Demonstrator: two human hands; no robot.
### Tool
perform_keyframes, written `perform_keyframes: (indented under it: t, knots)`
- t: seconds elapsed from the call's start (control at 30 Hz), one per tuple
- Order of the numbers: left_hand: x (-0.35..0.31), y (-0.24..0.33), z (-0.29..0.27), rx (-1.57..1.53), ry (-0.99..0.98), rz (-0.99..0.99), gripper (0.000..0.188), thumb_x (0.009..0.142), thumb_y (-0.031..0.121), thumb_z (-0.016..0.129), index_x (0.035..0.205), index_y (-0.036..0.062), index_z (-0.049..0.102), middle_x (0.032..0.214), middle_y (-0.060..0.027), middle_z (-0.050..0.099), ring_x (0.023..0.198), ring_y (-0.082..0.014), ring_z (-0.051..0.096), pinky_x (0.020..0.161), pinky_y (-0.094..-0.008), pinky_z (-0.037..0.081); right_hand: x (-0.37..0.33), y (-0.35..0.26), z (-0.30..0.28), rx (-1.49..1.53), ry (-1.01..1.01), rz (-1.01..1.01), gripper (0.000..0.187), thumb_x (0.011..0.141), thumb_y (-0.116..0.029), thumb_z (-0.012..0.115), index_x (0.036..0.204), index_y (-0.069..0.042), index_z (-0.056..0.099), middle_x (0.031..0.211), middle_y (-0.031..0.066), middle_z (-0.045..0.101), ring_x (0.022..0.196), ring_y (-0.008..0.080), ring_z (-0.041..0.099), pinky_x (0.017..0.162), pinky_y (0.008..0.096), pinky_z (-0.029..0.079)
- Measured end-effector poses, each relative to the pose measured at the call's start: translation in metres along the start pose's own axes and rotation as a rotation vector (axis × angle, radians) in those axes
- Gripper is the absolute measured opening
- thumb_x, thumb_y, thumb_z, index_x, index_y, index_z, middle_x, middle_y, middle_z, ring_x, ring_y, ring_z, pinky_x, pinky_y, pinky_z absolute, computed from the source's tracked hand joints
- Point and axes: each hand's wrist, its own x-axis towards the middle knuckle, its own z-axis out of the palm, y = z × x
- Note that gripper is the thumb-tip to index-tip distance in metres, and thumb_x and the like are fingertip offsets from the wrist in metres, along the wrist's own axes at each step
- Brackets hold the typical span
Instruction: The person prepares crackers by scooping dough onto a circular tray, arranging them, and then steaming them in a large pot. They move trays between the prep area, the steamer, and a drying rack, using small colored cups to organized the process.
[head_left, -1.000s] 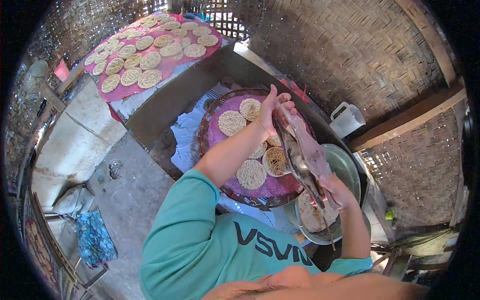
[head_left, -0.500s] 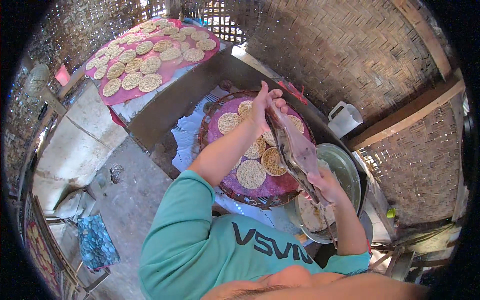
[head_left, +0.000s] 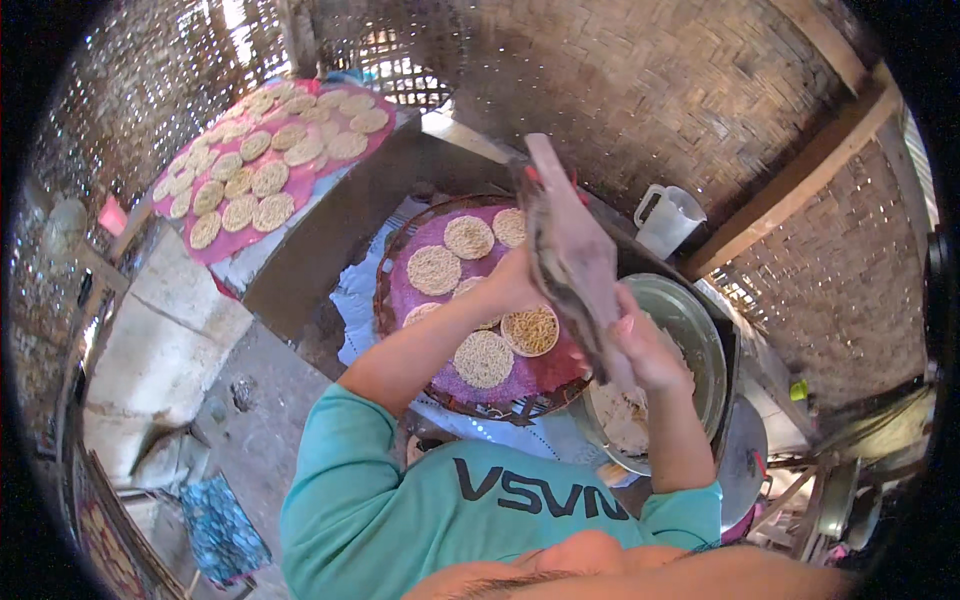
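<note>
Both my hands grip a long, pale, board-like tool (head_left: 580, 235) with a dark, stained side, tilted above the work area; its exact kind I cannot tell. My left hand (head_left: 515, 280) is closed at its left side, the fingers partly hidden behind it. Lower down, my right hand (head_left: 652, 350) wraps round its near end. Beneath lies a round wicker tray (head_left: 381, 300) lined with purple mesh cloth (head_left: 415, 355), bearing several flat noodle-like discs (head_left: 483, 359). A shallow round ring (head_left: 530, 331) filled with strands sits among them.
A large basin (head_left: 712, 330) with pale dough (head_left: 618, 420) stands at the right. Behind it is a clear plastic jug (head_left: 670, 220). At the far left, a pink cloth (head_left: 225, 240) carries many more discs. Woven walls (head_left: 620, 80) and a wooden beam (head_left: 800, 180) close in the back.
My left hand has moved down from the tool's upper end to its middle, baring that end. The tool now stands more upright, and the view has shifted slightly.
</note>
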Motion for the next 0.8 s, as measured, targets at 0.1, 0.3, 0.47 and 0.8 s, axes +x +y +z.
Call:
perform_keyframes:
  t: [0.1,0.3,0.47,0.8]
  knots:
    - [-0.015,-0.014,-0.008,-0.003,0.272,0.023,0.047,0.07,0.015,0.069,0.113,0.0057,0.052,0.111,-0.0077,0.055,0.102,-0.0153,0.051,0.092,-0.0346,0.039,0.021,-0.004,0.016,0.121,-0.017,-0.019,0.061,0.08,-0.046,0.058,0.124,-0.007,0.045,0.094,0.0122,0.059,0.074,0.0228,0.059,0.065,0.0349,0.047]
    - [-0.074,-0.037,-0.047,-0.445,0.477,-0.132,0.035,0.083,0.025,0.055,0.11,0.0029,0.051,0.09,-0.0065,0.057,0.083,-0.0183,0.054,0.072,-0.0326,0.046,0.04,0.068,0.006,-0.962,0.299,0.096,0.031,0.076,-0.037,0.056,0.074,-0.008,0.066,0.084,0.0145,0.062,0.08,0.0318,0.06,0.071,0.04,0.047]
    - [-0.12,-0.022,-0.07,-1.087,0.519,-0.264,0.044,0.085,0.035,0.052,0.112,-0.0001,0.049,0.081,-0.0082,0.059,0.071,-0.0208,0.058,0.066,-0.0359,0.049,0.044,0.059,0.015,-1.018,0.174,0.193,0.028,0.074,-0.034,0.056,0.075,-0.008,0.066,0.083,0.0146,0.062,0.08,0.0321,0.059,0.072,0.0414,0.047]
    - [-0.136,-0.025,-0.072,-1.138,0.578,-0.183,0.055,0.085,0.036,0.052,0.12,-0.0049,0.04,0.085,-0.0123,0.058,0.073,-0.024,0.059,0.068,-0.0384,0.051,0.045,0.032,-0.014,-0.822,0.377,0.25,0.023,0.068,-0.031,0.057,0.069,-0.009,0.065,0.073,0.0147,0.064,0.073,0.0309,0.062,0.067,0.0415,0.049]
